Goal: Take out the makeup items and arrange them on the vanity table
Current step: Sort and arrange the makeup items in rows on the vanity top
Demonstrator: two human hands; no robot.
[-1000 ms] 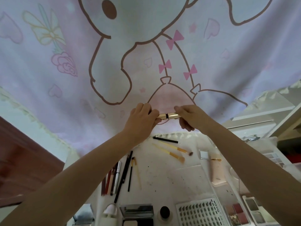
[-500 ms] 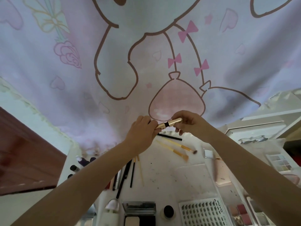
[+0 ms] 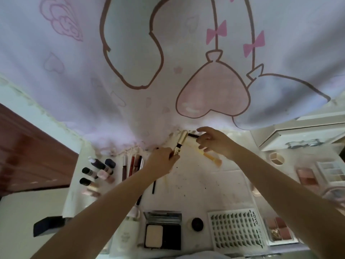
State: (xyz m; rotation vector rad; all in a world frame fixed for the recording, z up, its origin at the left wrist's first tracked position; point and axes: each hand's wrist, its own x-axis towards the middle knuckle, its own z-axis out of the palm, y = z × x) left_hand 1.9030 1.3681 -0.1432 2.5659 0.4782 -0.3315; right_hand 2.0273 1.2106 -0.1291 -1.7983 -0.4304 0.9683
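My left hand grips the lower end of a gold tube with a black band, tilted up to the right above the white vanity table. Just right of the tube's top, my right hand hovers with fingers spread and holds nothing. Under it lie a black pencil and yellow-handled brushes. Left of my left hand lies a row of lip pencils and glosses, and further left a cluster of small bottles.
Near the front edge sit an open powder compact, a small black-lidded jar, a lash tray and a blush palette. Eyeshadow palettes lie at the right. A printed pink curtain hangs behind the table.
My right hand has let go of the gold tube and opened. My left hand now holds the tube alone, lower and tilted steeper. The view has tipped down toward the table.
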